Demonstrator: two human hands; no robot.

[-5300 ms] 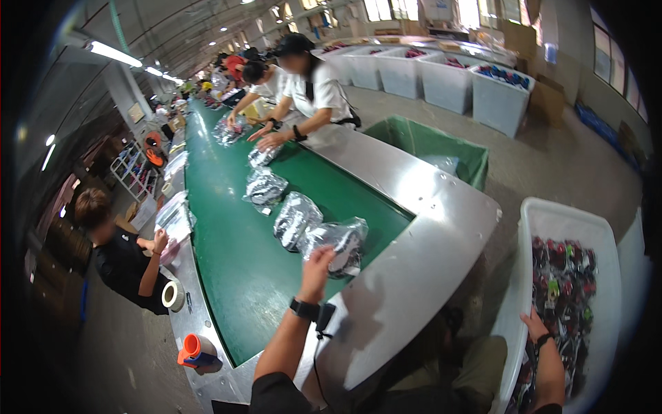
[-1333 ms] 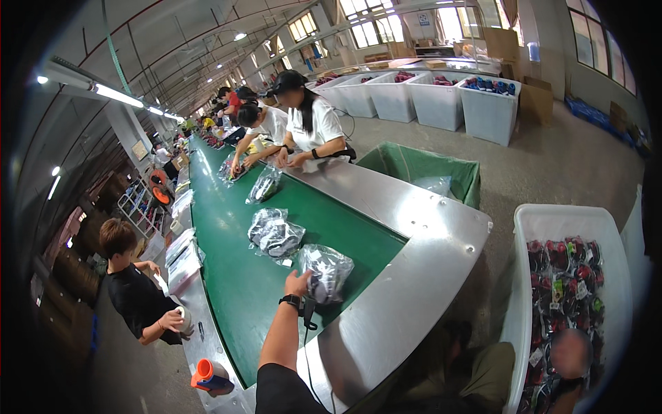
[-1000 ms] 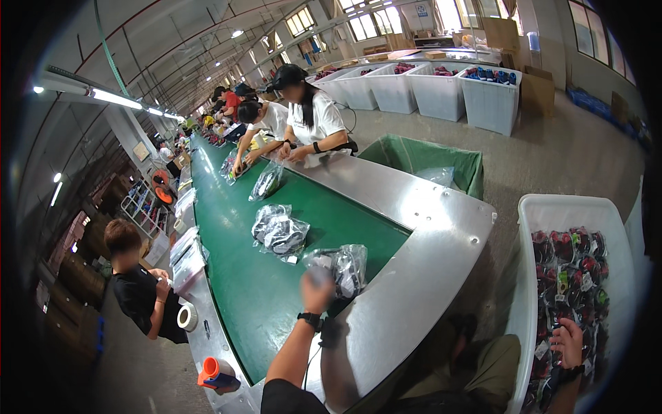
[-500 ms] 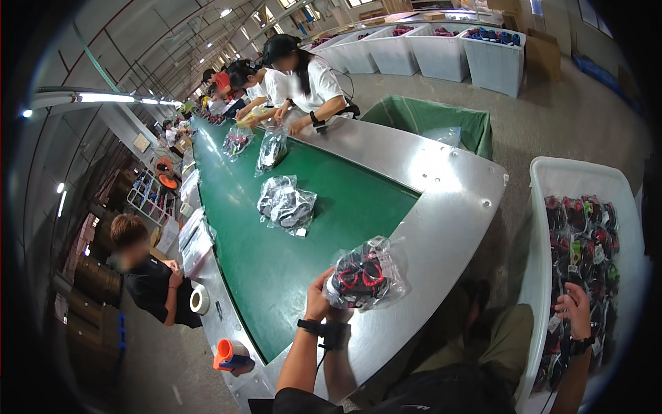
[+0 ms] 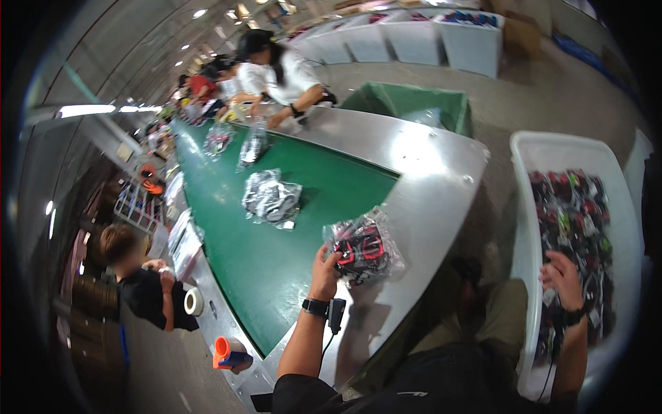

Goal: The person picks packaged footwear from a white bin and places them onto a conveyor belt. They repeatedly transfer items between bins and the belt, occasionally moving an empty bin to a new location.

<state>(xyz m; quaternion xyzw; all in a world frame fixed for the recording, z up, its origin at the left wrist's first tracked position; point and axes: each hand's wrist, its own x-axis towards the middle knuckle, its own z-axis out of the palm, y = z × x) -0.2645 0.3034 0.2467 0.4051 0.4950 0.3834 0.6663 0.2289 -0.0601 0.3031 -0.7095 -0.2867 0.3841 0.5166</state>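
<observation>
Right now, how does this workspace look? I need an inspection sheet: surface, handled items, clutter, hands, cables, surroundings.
Surface: green belt with metal border.
Handled items: black-and-red bagged item, held; greyish bagged bundle on the belt.
Clutter: tape roll and orange object on the border's left side.
Hands: left hand grips the black-and-red bagged item; right hand, apparently empty, over the white bin.
Cables: black cable near the left wrist.
Surroundings: co-worker in black, co-worker in white, filled bins.

White roll (image 5: 199, 301) near an orange-and-blue object (image 5: 223, 353); green bin (image 5: 386, 97) farther off
</observation>
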